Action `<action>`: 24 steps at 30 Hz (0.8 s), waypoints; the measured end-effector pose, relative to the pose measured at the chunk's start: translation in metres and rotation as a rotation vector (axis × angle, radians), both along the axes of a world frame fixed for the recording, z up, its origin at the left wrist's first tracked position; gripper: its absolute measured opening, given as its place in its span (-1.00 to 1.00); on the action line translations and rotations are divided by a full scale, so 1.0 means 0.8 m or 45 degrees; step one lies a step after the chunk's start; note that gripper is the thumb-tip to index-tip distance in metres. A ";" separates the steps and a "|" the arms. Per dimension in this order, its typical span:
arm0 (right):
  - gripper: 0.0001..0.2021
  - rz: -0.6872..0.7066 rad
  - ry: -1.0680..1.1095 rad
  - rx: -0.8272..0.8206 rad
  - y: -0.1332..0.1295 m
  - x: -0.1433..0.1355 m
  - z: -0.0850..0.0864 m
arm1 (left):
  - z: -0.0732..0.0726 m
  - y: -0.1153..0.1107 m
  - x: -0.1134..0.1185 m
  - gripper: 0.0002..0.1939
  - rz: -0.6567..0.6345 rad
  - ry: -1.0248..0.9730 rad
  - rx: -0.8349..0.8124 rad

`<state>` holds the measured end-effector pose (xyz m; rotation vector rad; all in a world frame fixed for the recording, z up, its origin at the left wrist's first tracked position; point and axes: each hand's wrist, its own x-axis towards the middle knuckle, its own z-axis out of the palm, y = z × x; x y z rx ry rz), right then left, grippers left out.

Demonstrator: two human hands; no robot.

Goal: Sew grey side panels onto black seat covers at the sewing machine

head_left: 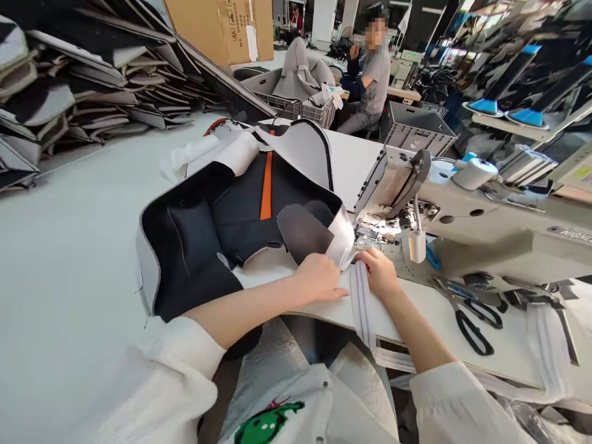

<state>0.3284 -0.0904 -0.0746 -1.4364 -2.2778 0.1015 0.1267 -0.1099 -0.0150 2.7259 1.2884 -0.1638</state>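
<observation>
Scissors (476, 314) right of right hand (378, 271); cardboard box (222, 31) behind.

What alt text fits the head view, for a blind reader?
Bare left hand and right hand at a black-and-white cover beside a sewing machine, a striped white tape trailing off the table between them. Scissors lie to the right; another person sits in the background.

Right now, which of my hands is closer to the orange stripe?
Your left hand. It's nearer you than the orange stripe, a little to its right. Your right hand is farther right.
</observation>
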 end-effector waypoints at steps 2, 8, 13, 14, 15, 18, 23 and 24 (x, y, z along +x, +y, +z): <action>-0.68 0.067 0.026 0.019 -0.012 0.003 0.003 | 0.001 0.020 0.014 -0.52 0.009 -0.074 -0.029; -0.60 -0.166 -0.015 0.145 -0.098 0.097 0.003 | -0.038 0.064 0.018 -0.77 -0.234 -0.515 0.056; -0.60 -0.700 -0.081 0.009 -0.149 0.208 0.017 | -0.046 0.066 0.014 -0.87 -0.217 -0.711 -0.029; -0.62 -0.702 -0.103 -0.063 -0.152 0.221 0.021 | -0.045 0.067 0.014 -0.88 -0.201 -0.740 -0.059; -0.63 -0.667 -0.122 -0.125 -0.154 0.230 0.024 | -0.045 0.068 0.015 -0.88 -0.182 -0.772 -0.094; -0.62 -0.524 -0.169 -0.217 -0.162 0.244 0.033 | -0.046 0.070 0.015 -0.89 -0.116 -0.888 -0.197; -0.59 -0.508 -0.328 -0.189 -0.184 0.254 0.036 | -0.044 0.072 0.014 -0.94 -0.038 -1.094 -0.355; -0.57 -0.512 -0.356 -0.194 -0.185 0.253 0.035 | -0.043 0.073 0.014 -0.96 -0.035 -1.127 -0.405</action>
